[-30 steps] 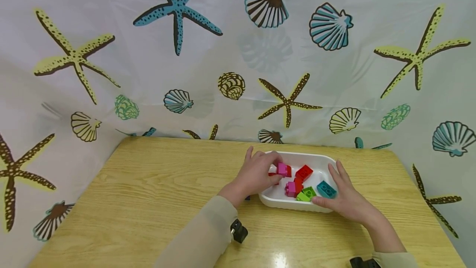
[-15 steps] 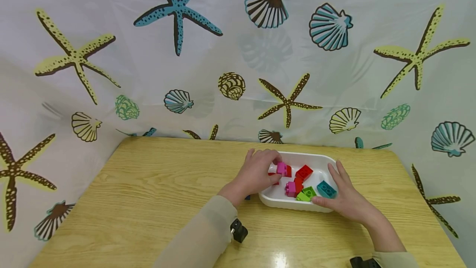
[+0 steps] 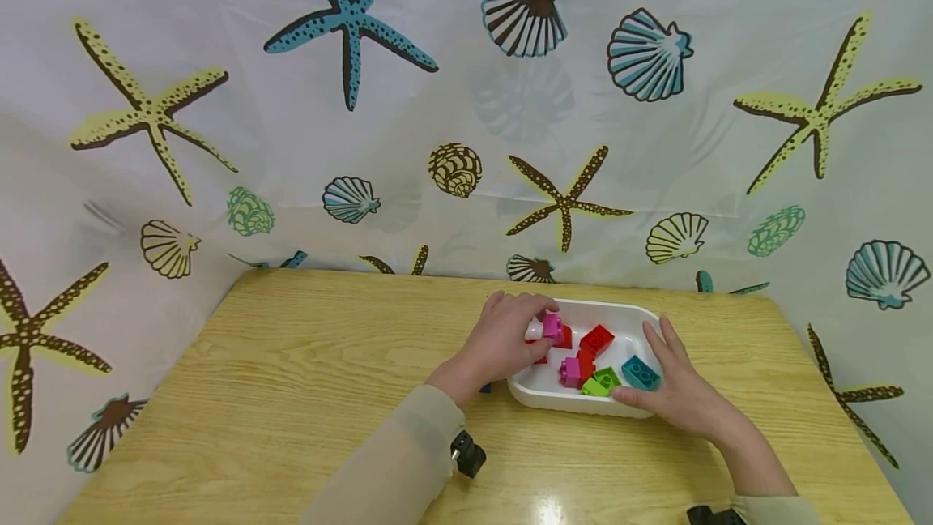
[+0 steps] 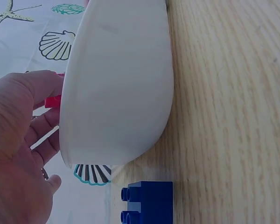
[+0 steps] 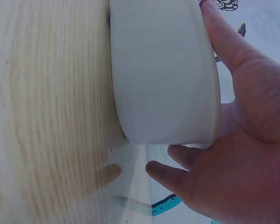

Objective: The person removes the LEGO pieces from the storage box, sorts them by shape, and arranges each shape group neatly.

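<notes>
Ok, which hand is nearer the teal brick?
Right. The right hand is at the right end of the white tray, close beside the teal brick; the left hand is at the opposite end, by a pink brick.

White tray; pink brick; starfish-print cloth.

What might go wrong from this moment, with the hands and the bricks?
Pinched by the left hand, the pink brick may slip or nudge the red brick beside it. The white tray could slide if the right hand moves off its end. The blue brick, on the table just outside the tray, might get knocked if the left hand withdraws.
</notes>
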A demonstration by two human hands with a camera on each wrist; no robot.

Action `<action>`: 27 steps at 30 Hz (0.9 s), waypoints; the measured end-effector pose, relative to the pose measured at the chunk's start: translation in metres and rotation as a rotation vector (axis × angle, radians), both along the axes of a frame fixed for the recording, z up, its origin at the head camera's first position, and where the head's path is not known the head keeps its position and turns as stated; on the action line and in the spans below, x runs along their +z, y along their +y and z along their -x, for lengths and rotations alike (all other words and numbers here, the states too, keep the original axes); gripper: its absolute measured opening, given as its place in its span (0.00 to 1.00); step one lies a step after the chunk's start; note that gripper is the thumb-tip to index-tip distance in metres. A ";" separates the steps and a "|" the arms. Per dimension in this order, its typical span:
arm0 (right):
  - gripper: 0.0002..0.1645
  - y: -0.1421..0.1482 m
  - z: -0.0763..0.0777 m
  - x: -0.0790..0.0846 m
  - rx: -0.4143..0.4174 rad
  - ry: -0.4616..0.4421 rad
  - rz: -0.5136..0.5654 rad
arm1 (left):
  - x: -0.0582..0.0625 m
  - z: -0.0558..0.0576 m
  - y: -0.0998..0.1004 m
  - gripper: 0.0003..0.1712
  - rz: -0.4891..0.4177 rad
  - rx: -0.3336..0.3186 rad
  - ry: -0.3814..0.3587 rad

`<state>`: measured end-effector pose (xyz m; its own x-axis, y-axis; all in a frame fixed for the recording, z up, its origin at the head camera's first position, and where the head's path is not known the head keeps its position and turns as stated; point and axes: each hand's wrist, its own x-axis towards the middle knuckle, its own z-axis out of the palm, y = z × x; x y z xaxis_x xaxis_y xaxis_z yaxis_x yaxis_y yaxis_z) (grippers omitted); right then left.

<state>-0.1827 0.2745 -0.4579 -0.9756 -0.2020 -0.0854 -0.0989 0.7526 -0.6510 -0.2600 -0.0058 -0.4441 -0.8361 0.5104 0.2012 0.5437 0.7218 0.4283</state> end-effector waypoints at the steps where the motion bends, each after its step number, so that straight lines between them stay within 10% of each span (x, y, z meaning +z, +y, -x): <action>1: 0.71 0.000 0.000 0.000 0.000 -0.002 0.000 | 0.000 0.000 0.000 0.25 0.004 -0.002 0.007; 27: 0.71 -0.001 0.000 -0.002 -0.001 0.003 -0.010 | 0.024 -0.005 -0.029 0.20 -0.103 0.032 0.001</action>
<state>-0.1825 0.2739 -0.4599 -0.9761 -0.2002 -0.0844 -0.1001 0.7593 -0.6430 -0.2548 -0.0343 -0.4203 -0.8514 0.4601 0.2519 0.5215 0.6908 0.5008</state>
